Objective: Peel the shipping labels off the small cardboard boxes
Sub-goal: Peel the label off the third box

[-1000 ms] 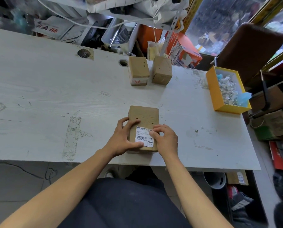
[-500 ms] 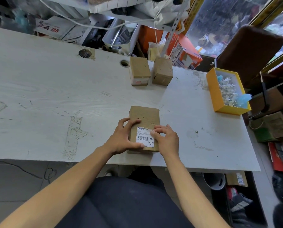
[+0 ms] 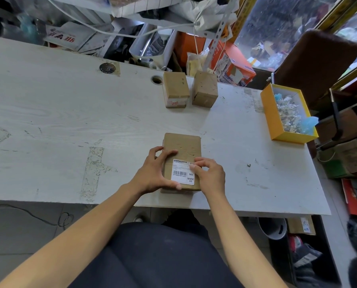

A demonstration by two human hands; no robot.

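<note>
A flat brown cardboard box lies near the table's front edge with a white barcode label stuck flat on its near half. My left hand grips the box's left side, thumb along the near edge of the label. My right hand rests on the box's right side, its fingertips pressed on the label's upper right corner. Two more small brown boxes stand side by side at the back of the table; the left one shows a white patch on its front face.
The worn white table has a cable hole at the back. A yellow open box of crumpled paper scraps sits at the right. Clutter, an orange carton and a brown chair back stand beyond the table.
My right hand's fingers have crept a little up and left onto the label's upper right corner. The box and my left hand have stayed put.
</note>
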